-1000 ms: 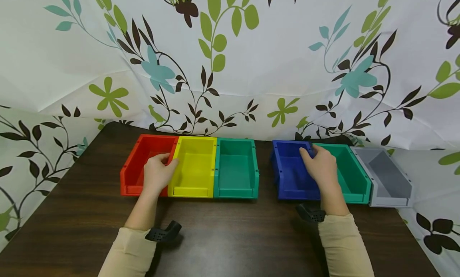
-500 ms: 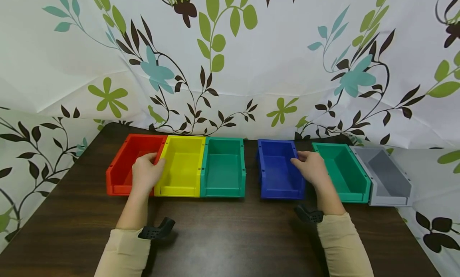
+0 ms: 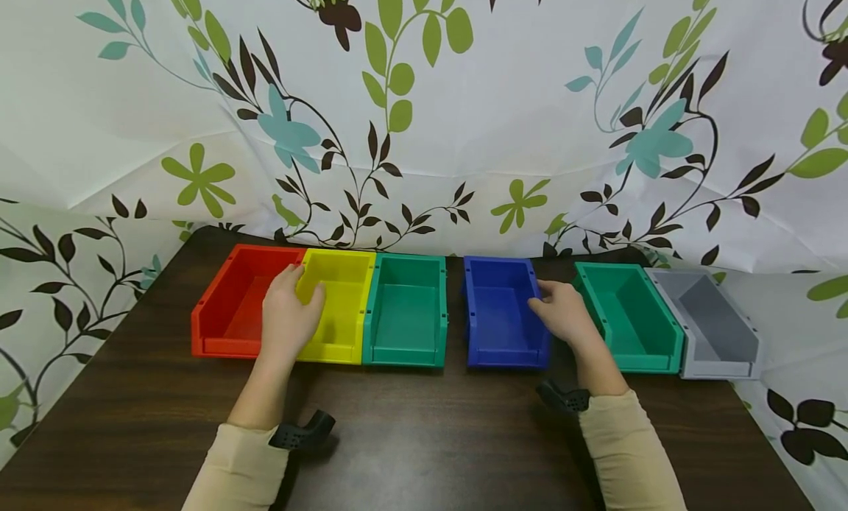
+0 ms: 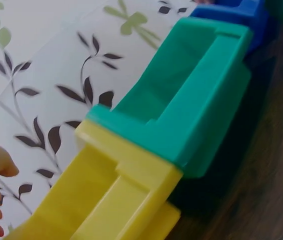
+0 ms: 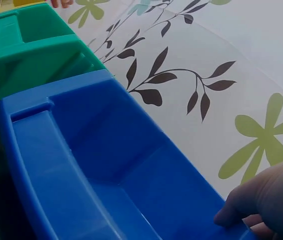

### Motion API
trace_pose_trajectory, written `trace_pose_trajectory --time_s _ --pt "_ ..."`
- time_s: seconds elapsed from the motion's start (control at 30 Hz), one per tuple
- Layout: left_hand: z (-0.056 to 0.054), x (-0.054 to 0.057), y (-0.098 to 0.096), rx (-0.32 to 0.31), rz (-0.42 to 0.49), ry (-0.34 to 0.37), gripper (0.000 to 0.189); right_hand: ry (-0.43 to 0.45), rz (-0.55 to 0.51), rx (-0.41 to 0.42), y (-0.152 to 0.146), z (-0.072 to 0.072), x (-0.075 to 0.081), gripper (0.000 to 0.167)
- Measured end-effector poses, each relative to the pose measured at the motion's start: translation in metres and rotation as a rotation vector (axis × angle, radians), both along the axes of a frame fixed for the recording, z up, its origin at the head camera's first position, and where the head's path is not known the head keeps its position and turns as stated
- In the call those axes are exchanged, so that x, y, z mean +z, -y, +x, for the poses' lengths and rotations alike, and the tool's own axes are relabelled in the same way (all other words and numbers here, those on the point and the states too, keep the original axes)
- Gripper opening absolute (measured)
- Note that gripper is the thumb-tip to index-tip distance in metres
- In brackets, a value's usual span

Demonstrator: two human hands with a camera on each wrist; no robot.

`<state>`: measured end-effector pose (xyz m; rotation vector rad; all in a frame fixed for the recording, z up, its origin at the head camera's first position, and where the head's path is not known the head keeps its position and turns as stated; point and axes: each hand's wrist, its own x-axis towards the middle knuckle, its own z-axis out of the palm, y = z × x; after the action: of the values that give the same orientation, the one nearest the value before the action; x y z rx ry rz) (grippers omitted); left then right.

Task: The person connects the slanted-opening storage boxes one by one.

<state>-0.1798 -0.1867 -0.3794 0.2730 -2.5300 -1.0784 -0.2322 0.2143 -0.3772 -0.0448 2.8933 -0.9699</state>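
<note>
My right hand [image 3: 563,312] pinches the right side wall of a blue bin [image 3: 506,312]; in the right wrist view the thumb [image 5: 234,207] lies inside that wall. Above the border between a red bin [image 3: 232,301] and a yellow bin [image 3: 341,297] hovers my left hand [image 3: 288,312], its fingers spread and holding nothing. In the left wrist view the thumb stands apart from the yellow bin's wall. A green bin [image 3: 407,312] touches the yellow one on its right. A narrow gap separates it from the blue bin.
A second green bin [image 3: 632,316] and a grey bin [image 3: 709,323] stand side by side at the right. A gap lies between them and the blue bin. All rest on a dark wooden table [image 3: 424,437], before a leaf-patterned cloth [image 3: 464,113].
The red, yellow and left green bins slid left, and my left hand then let go and moved right. My right hand has drawn the blue bin left, away from the right green bin.
</note>
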Motion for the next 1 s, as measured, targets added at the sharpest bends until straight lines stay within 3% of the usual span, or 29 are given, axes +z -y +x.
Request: trace_pose_trajectory --time_s 0.1,0.2,0.53,0.73,1.0 --pt "0.0 -0.001 -0.01 -0.051 -0.012 -0.031 0.051 -0.008 -0.008 -0.005 0.001 0.0 0.0 0.052" --pt "0.001 -0.003 -0.018 -0.114 -0.006 -0.011 0.053 -0.029 -0.015 -0.005 0.002 0.0 0.0 0.052" --pt "-0.002 -0.018 -0.036 -0.393 0.191 0.233 0.067 -0.126 -0.085 -0.019 0.003 0.002 0.001 0.049" --pt "-0.002 -0.02 -0.038 -0.394 0.241 0.258 0.062 -0.147 -0.14 -0.047 0.006 0.003 0.007 0.05" --pt "-0.001 -0.021 -0.042 -0.401 0.269 0.214 0.059 -0.158 -0.215 -0.078 0.009 0.005 0.01 0.049"
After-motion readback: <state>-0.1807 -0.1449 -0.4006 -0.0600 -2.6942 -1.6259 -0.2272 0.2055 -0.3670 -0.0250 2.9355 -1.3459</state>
